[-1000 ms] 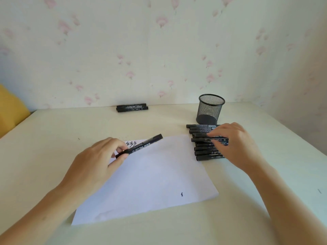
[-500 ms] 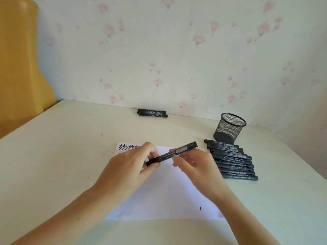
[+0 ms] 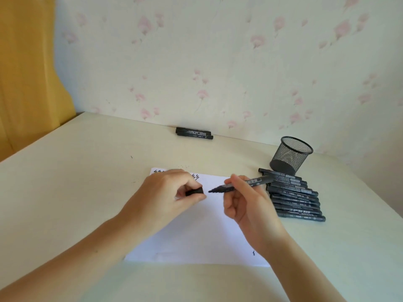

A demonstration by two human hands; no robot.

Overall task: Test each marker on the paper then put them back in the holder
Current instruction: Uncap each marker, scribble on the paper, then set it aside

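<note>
Right hand [image 3: 246, 199] pinches the uncapped marker [image 3: 242, 184] near its front end, fingers curled round the barrel. Left hand [image 3: 168, 192] pinches the cap [image 3: 194, 191] between thumb and fingers. Cap and nib are just apart, facing each other over the paper [image 3: 196, 236].

Key relation: the marker's long axis runs roughly left-right, slightly tilted, rear end up toward the right over the row of markers [image 3: 294, 197], nib pointing left toward the left hand. The nib hangs above the sheet, not touching as far as I can tell. The row of squiggles [image 3: 196, 177] sits at the paper's far edge, partly hidden behind the left hand; the free spot next to them lies just beyond and left of the nib. So the right hand is the working one, and the next move likely needs the nib tipped down and carried a little forward to the paper.

The holder [image 3: 291, 154], a black mesh cup, stands upright on the counter [image 3: 87, 182] beyond the row, on the right-hand side, nearer the right hand; it looks empty. Two more markers [image 3: 194, 133] lie by the wall, well apart from both hands. One lone mark [image 3: 253, 253] sits near the paper's near right corner.

Judgement: testing is midway, nothing returned yet.
</note>
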